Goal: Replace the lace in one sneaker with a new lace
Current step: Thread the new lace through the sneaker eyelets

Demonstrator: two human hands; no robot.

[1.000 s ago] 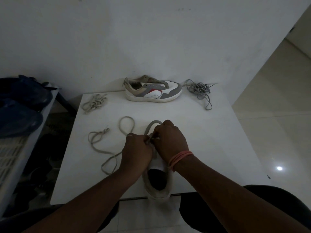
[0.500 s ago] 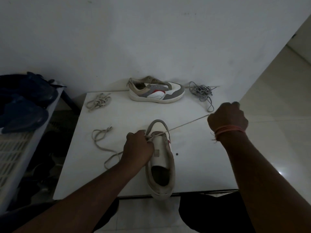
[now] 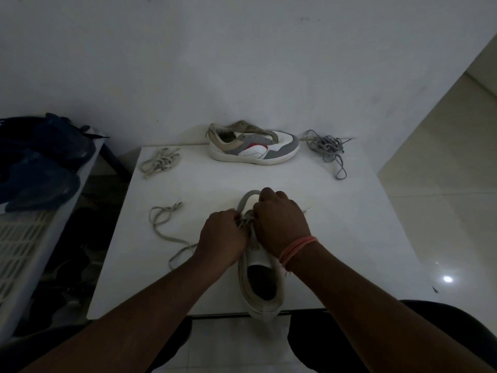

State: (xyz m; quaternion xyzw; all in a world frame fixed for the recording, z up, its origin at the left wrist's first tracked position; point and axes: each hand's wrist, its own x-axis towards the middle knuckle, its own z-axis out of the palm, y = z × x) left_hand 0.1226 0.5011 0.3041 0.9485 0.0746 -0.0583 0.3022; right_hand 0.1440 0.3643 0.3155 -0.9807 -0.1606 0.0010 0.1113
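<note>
White wall stands behind a white bench (image 3: 336, 238), and pale floor tiles show to our right. We work at the near edge, where the sneaker (image 3: 262, 286) sits with its toe pointing away from us and its heel slightly over the bench edge.

Our left hand (image 3: 223, 238) and right hand (image 3: 281, 224) meet over the front of the sneaker, knuckles up, fingers curled down at the eyelets. The beige lace (image 3: 166, 232) runs from under our left hand out across the bench to the left in loose loops, and a short tip of it pokes out just right of our right hand. Both grips are closed tight around the lace at the eyelet row, though the fingertips themselves are hidden under the backs of the hands. A pink band (image 3: 297, 249) circles our right wrist.

At the far edge, against the wall, the second sneaker (image 3: 254, 146) lies side-on, toe to the right, with no lace in its eyelets. A bundled beige lace (image 3: 160, 162) lies at the far left corner, and a tangled grey lace (image 3: 326, 148) lies just right of the second sneaker. Off the bench to our left, dark blue shoes (image 3: 40, 168) rest on a white slatted rack (image 3: 24, 238).
</note>
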